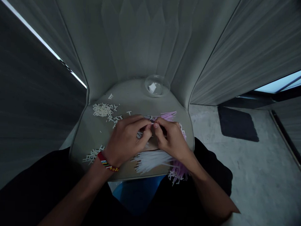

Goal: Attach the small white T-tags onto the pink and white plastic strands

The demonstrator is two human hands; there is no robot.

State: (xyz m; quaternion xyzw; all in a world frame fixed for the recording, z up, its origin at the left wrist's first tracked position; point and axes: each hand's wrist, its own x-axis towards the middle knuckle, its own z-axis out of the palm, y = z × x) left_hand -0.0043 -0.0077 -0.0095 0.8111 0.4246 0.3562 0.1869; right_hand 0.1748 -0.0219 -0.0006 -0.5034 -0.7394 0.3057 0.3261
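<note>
My left hand (128,133) and my right hand (173,137) meet over the middle of the chair seat. Thumb and forefinger of each are pinched together, tip to tip, around a small white piece (152,123), mostly hidden by the fingers. Below them lies a bundle of thin white sticks (151,161), and beside it purple sticks with white ends (178,171). Pink sticks (168,115) lie just beyond my right hand. Left of my left hand is a heap of small white branched pieces (103,110); more white pieces (93,154) lie near my wrist.
A clear round dish (163,90) with a white scrap (152,87) in it stands at the back of the grey chair seat (131,89). The tall chair back (148,43) rises behind. A dark mat (236,124) lies on the floor at right.
</note>
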